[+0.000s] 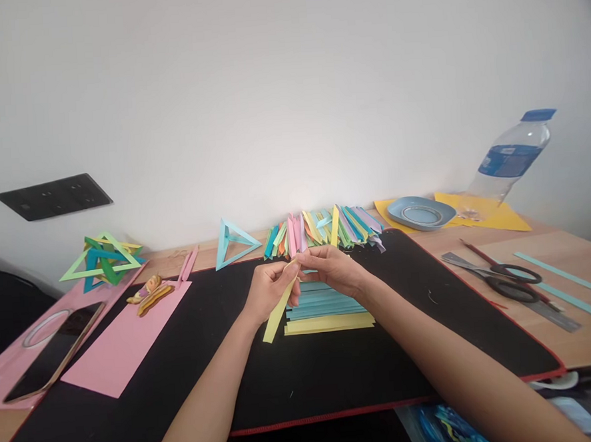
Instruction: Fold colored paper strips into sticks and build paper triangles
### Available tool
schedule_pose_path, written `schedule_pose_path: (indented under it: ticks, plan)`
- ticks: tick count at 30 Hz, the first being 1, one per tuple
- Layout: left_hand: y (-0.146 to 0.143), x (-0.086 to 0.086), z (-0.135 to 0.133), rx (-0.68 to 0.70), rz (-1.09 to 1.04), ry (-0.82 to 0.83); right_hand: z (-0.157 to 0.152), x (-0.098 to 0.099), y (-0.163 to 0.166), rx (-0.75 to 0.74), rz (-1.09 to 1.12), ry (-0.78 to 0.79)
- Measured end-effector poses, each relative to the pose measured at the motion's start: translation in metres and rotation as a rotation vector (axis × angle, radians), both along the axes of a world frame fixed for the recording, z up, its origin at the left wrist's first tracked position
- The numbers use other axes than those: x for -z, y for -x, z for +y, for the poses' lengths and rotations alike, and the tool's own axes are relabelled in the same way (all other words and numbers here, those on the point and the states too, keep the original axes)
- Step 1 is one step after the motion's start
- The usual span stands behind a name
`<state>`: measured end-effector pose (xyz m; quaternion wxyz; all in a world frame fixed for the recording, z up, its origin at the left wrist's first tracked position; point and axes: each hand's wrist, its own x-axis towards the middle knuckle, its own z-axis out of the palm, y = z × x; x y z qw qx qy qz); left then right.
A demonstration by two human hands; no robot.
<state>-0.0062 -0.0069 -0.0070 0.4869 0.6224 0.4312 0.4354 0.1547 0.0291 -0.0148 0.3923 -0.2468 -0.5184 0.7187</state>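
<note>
A pale yellow paper strip [280, 313] slants down from between my two hands, held above the black mat. My left hand [269, 289] is closed on it, thumb and fingers pinching near its upper end. Fingertips of my right hand [331, 267] meet the left ones at the same end and pinch there too. Just below and behind the hands lies a stack of blue paper strips [330, 299], with yellow strips [329, 323] along its near edge. Beyond the hands is a row of folded coloured strips [358, 224].
A blue paper triangle [232, 241] stands near the wall. To the left are woven paper triangles [105, 260], pink paper [127, 344] and a phone [56, 352]. Scissors [499, 280], a blue dish [422, 212] and a tilted-looking bottle [516, 154] are on the right.
</note>
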Motion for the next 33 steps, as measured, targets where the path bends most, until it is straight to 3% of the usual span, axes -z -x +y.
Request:
schedule_pose_path:
  ticks: [8, 24, 29, 33]
  plan:
    - [-0.002, -0.003, -0.001, -0.026, 0.024, 0.004, -0.001, -0.001, 0.003, 0.055, -0.011, 0.016]
    - [0.0, -0.003, -0.001, -0.01, 0.111, -0.001, -0.003, -0.009, 0.002, 0.176, -0.208, -0.261]
    - [0.001, -0.002, -0.001, -0.001, 0.085, -0.009, -0.005, -0.005, 0.007, 0.324, -0.308, -0.422]
    - [0.001, -0.001, 0.0, 0.068, 0.056, 0.057, 0.001, -0.002, 0.002, 0.561, -0.369, -0.456]
